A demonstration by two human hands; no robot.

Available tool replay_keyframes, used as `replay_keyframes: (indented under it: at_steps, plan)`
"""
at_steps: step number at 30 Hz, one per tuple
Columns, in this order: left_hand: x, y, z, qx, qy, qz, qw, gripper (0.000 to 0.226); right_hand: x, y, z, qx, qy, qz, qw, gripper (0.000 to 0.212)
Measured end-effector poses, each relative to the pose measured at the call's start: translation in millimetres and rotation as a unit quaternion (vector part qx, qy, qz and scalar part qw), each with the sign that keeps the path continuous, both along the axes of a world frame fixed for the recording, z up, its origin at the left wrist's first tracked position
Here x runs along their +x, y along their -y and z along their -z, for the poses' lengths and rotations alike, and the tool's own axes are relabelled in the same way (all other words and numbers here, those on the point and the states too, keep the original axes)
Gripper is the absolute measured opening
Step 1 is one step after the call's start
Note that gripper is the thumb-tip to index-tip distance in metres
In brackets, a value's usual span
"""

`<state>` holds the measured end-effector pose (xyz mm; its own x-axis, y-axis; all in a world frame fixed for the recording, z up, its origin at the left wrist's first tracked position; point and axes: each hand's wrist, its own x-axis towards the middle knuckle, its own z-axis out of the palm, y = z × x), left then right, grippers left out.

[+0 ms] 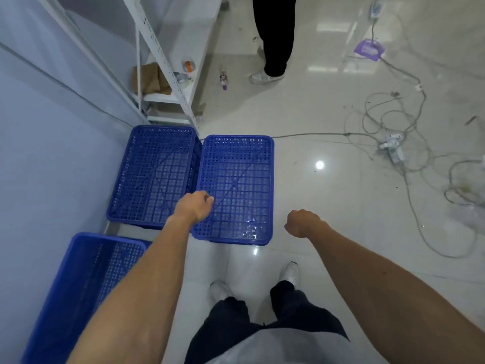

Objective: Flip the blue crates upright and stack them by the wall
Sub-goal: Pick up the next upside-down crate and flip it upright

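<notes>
Three blue perforated crates are on the glossy floor. One crate (pixel 154 177) sits against the wall on the left. A second crate (pixel 236 190) lies right beside it, apparently with its grid base facing up. The third crate (pixel 86 285) stands nearer to me by the wall, open side up, and my left arm partly covers it. My left hand (pixel 194 208) hovers with curled fingers over the second crate's near left corner and holds nothing. My right hand (pixel 301 223) is a loose fist over bare floor, just right of that crate.
A white metal shelf unit (pixel 168 69) stands behind the crates by the wall, with tape rolls and a brown bag on it. Another person's legs (pixel 275 43) are at the back. Tangled cables and a power strip (pixel 391 148) cover the floor on the right. My feet (pixel 288 274) are below.
</notes>
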<state>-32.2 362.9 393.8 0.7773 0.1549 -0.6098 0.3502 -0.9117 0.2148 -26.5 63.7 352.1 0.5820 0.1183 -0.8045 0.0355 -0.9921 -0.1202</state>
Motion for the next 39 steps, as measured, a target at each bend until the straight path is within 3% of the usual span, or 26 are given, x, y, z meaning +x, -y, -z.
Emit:
replay_keyframes:
  at_steps: [9,14,21,28,36,39]
  plan:
    - [56.7,-49.9,94.4,0.003,-0.069,0.033,0.997,0.04,45.5,-32.7,70.7,-0.015,-0.026,0.049,0.998,0.043]
    - [95.0,-85.8,177.0,-0.001,-0.124,0.065,0.99,0.043,67.6,-52.2,139.8,-0.038,-0.046,0.101,0.993,0.039]
    - [122.1,-124.8,293.4,0.028,-0.169,0.024,0.985,0.055,94.3,-68.7,256.2,-0.035,-0.068,0.091,0.993,0.031]
    - [123.3,-139.5,395.9,0.06,-0.166,-0.019,0.984,0.061,121.9,-63.6,354.7,-0.032,-0.031,0.124,0.991,0.031]
    - [123.6,-141.7,448.7,0.102,-0.132,-0.051,0.985,0.065,143.0,-64.2,410.5,-0.001,0.047,0.243,0.969,0.026]
    - [129.1,-135.7,457.1,0.071,-0.108,-0.138,0.982,0.065,147.7,-65.5,421.4,-0.002,0.059,0.262,0.963,0.027]
